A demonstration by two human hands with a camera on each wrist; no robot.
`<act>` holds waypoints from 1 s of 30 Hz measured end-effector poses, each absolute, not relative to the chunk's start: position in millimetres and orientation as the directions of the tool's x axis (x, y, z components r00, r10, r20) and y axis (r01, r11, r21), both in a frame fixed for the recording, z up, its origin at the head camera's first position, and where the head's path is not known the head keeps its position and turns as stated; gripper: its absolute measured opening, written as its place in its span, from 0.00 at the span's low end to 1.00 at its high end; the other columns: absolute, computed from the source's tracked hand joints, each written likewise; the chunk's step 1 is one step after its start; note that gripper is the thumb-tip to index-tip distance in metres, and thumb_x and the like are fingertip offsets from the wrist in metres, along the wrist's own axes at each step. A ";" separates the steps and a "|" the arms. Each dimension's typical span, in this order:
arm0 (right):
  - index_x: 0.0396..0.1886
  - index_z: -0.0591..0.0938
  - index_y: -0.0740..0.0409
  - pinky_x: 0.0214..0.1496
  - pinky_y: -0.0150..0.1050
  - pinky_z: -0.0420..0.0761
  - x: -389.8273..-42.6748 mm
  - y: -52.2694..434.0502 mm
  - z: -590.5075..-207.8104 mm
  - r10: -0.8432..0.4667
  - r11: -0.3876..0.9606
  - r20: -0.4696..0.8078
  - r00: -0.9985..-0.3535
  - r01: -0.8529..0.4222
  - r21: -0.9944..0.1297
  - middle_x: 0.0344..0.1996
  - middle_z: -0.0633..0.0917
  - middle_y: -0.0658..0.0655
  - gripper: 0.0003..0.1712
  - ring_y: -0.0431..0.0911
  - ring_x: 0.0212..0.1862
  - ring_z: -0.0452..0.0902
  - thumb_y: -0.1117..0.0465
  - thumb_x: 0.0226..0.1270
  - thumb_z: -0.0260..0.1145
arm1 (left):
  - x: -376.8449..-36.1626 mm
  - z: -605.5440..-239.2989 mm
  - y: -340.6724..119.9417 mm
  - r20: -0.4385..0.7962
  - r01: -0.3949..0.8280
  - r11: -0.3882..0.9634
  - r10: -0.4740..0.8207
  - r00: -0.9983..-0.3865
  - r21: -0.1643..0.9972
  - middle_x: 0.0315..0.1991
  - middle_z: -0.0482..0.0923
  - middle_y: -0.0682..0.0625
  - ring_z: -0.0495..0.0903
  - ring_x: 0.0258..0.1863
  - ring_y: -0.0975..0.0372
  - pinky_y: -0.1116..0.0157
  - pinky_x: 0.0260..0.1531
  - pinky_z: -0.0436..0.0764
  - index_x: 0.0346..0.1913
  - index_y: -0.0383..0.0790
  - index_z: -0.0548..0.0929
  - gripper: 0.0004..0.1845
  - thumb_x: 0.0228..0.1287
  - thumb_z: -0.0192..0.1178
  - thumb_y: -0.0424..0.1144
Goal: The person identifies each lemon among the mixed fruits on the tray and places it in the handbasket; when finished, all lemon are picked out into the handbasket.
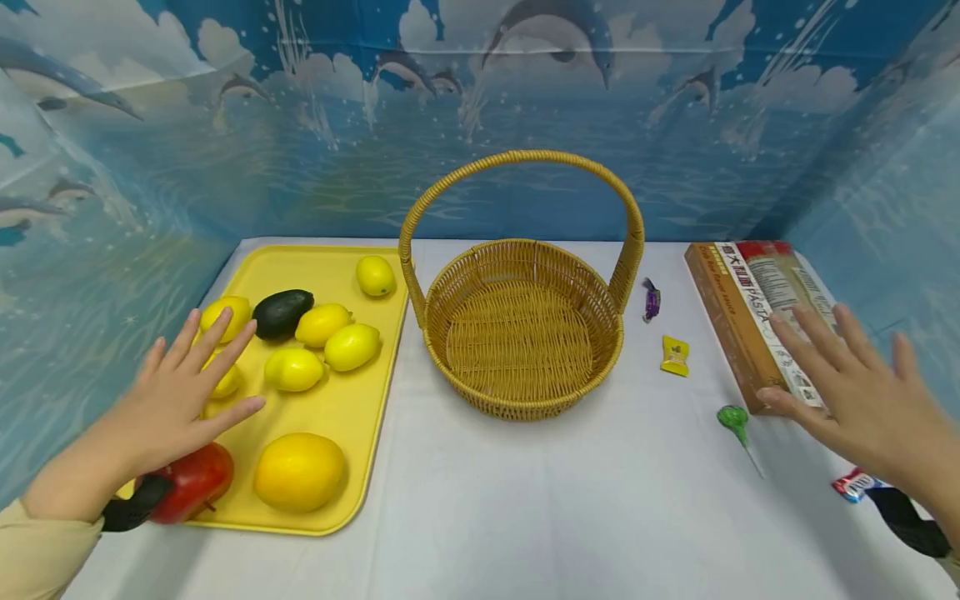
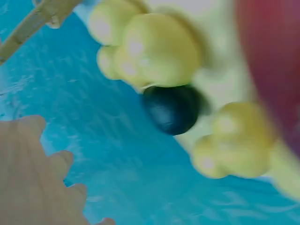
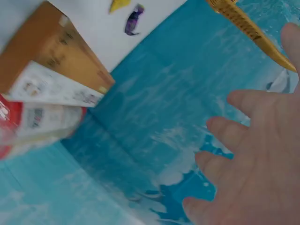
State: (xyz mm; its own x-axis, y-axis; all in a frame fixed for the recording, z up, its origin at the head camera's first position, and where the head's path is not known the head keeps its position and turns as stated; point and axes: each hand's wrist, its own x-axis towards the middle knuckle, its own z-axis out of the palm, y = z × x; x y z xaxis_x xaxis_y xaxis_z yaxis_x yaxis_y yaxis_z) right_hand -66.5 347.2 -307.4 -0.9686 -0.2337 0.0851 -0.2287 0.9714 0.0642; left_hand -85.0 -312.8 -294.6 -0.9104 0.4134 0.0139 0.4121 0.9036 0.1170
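My left hand (image 1: 176, 392) is held with fingers spread over the left side of a yellow tray (image 1: 363, 417), holding nothing. On the tray lie several lemons (image 1: 293, 369), a dark avocado (image 1: 282, 314), a larger orange-yellow fruit (image 1: 300, 472) and a red apple (image 1: 206, 475), which the left wrist partly covers. Fingers also spread, my right hand (image 1: 870, 392) hovers at the near end of a brown pasta box (image 1: 738, 325) and covers part of it. That hand is bare of any object too, as the right wrist view shows of its palm and fingers (image 3: 225, 133).
A wicker basket (image 1: 517, 407) with a tall arched handle stands mid-table. To its right lie a purple-wrapped candy (image 1: 652, 302), a yellow-wrapped candy (image 1: 675, 356), a green lollipop (image 1: 733, 419) and a small red-and-blue packet (image 1: 853, 484). A dolphin-print cloth (image 1: 330, 167) encloses the back and sides.
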 end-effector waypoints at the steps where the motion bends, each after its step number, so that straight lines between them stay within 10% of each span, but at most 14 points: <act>1: 0.75 0.36 0.49 0.58 0.61 0.17 -67.5 347.0 -303.1 -0.251 0.967 0.101 -0.963 -0.245 0.067 0.72 0.35 0.62 0.53 0.54 0.69 0.17 0.33 0.64 0.52 | -86.1 -289.3 -310.5 0.024 0.420 0.900 0.420 -0.907 0.118 0.74 0.28 0.49 0.22 0.69 0.50 0.41 0.59 0.24 0.75 0.51 0.40 0.46 0.64 0.56 0.55; 7: 0.70 0.59 0.62 0.65 0.62 0.34 -72.6 334.3 -267.1 -0.357 0.933 0.243 -0.902 -0.356 0.051 0.67 0.56 0.71 0.43 0.63 0.70 0.39 0.38 0.66 0.56 | -96.8 -245.8 -289.6 0.092 0.462 0.881 0.454 -0.886 0.101 0.73 0.39 0.43 0.37 0.70 0.45 0.42 0.61 0.28 0.75 0.49 0.50 0.45 0.61 0.61 0.54; 12: 0.67 0.66 0.61 0.63 0.61 0.54 -68.0 310.7 -245.8 -0.367 0.901 0.365 -0.855 -0.425 -0.088 0.66 0.61 0.66 0.34 0.65 0.65 0.55 0.50 0.67 0.61 | -106.6 -221.8 -276.0 0.183 0.509 0.834 0.478 -0.859 0.211 0.68 0.56 0.39 0.56 0.64 0.40 0.36 0.58 0.51 0.69 0.43 0.65 0.37 0.57 0.67 0.43; 19: 0.61 0.76 0.57 0.60 0.23 0.57 -66.8 275.9 -254.7 -0.277 0.752 0.551 -0.787 -0.534 -0.386 0.60 0.73 0.50 0.28 0.39 0.63 0.62 0.70 0.60 0.67 | -122.4 -226.4 -285.4 0.123 0.407 0.756 0.405 -0.906 0.512 0.62 0.67 0.42 0.60 0.63 0.45 0.36 0.53 0.59 0.64 0.46 0.72 0.26 0.62 0.63 0.38; 26: 0.57 0.76 0.66 0.53 0.26 0.70 -79.2 249.4 -290.4 -0.165 0.449 0.431 -0.887 -0.457 -0.768 0.54 0.77 0.56 0.21 0.42 0.58 0.68 0.76 0.63 0.60 | -144.6 -248.9 -311.4 -0.071 0.213 0.667 0.372 -0.926 0.714 0.63 0.66 0.48 0.66 0.59 0.63 0.78 0.45 0.71 0.67 0.47 0.67 0.24 0.71 0.52 0.42; 30: 0.56 0.76 0.66 0.52 0.27 0.71 -88.0 239.3 -315.3 -0.148 0.262 0.341 -0.928 -0.369 -0.892 0.53 0.77 0.56 0.18 0.44 0.59 0.66 0.72 0.67 0.57 | -154.7 -267.5 -325.3 -0.177 0.120 0.644 0.377 -0.909 0.755 0.65 0.62 0.44 0.65 0.60 0.62 0.73 0.46 0.73 0.70 0.45 0.63 0.26 0.72 0.50 0.44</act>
